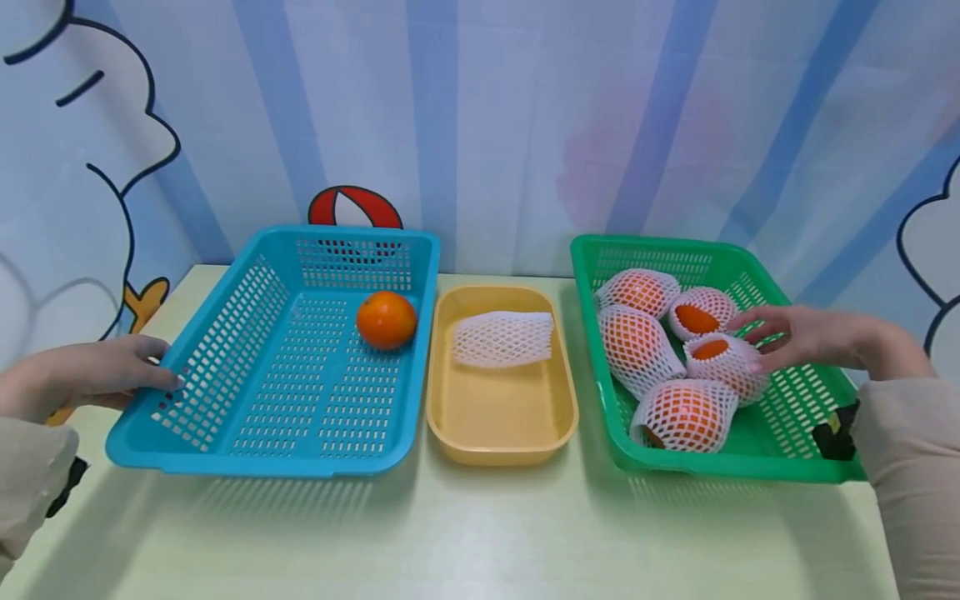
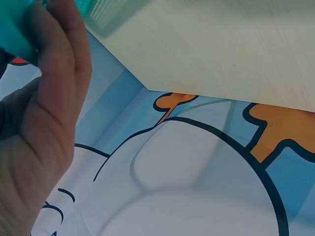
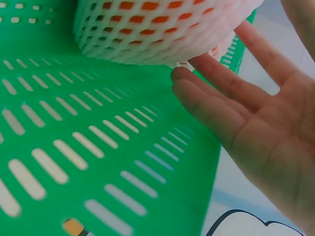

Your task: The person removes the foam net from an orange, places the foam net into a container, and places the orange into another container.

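At the left, my left hand (image 1: 112,371) grips the side rim of a blue plastic basket (image 1: 273,462). In the left wrist view its fingers (image 2: 61,73) bend over that rim. One bare, shiny orange fruit (image 1: 386,320) lies inside the blue basket. My right hand (image 1: 821,337) reaches over the right side of a green basket (image 1: 817,467), thumb and fingers spread beside a fruit in a white foam net (image 1: 731,371). The right wrist view shows its fingers (image 3: 221,78) extended close against the netted fruit; firm contact cannot be told. Several other netted fruits (image 1: 637,346) lie there.
Between the baskets stands a shallow yellow tray (image 1: 498,457) holding a loose white foam net (image 1: 504,340). All three containers rest on a pale table (image 1: 487,533). A striped curtain with cartoon figures (image 1: 510,125) hangs right behind them.
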`<state>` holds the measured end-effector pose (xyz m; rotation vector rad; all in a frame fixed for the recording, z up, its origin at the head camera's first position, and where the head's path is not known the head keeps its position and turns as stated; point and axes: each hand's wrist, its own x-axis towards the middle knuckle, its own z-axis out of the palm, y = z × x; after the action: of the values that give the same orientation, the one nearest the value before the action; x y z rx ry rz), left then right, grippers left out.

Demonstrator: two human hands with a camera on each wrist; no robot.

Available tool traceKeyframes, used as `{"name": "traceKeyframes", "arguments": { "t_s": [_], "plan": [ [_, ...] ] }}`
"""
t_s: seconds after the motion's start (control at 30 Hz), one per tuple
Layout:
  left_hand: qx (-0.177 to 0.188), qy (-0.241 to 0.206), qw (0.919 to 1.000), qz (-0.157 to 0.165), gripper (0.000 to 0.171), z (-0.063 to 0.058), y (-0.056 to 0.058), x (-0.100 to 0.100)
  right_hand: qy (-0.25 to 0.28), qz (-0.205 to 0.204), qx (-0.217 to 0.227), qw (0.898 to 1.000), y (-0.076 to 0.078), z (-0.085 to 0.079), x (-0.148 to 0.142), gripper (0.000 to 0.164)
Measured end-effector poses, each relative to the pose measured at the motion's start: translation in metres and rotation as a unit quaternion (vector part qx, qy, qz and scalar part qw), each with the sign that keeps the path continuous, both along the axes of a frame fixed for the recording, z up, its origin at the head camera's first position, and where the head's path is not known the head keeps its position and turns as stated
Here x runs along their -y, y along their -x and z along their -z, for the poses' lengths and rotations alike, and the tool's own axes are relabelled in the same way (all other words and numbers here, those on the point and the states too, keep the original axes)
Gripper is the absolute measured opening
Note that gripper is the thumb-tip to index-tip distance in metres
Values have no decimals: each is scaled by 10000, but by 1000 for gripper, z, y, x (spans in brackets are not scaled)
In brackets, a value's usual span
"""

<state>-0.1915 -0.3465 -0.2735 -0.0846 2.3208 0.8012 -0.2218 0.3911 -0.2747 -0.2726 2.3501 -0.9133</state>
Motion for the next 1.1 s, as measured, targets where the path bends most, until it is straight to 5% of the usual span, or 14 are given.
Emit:
{"name": "traceKeyframes", "arguments": {
  "t_s": [0.23,0.6,0.87,1.1],
  "plan": [
    [-18,51,10000,12,62,0,0,0,159,-168,320,9992,-1,9,0,81],
    [-53,-6,10000,31,60,-1,-1,-2,-157,-146,32,9998,4,20,4,98],
    [-78,-26,10000,12,61,0,-1,-2,457,-176,403,9980,5,28,4,108],
    [-90,-27,10000,-8,62,-1,-2,-2,434,-87,347,9984,8,28,3,106]
  ]
}}
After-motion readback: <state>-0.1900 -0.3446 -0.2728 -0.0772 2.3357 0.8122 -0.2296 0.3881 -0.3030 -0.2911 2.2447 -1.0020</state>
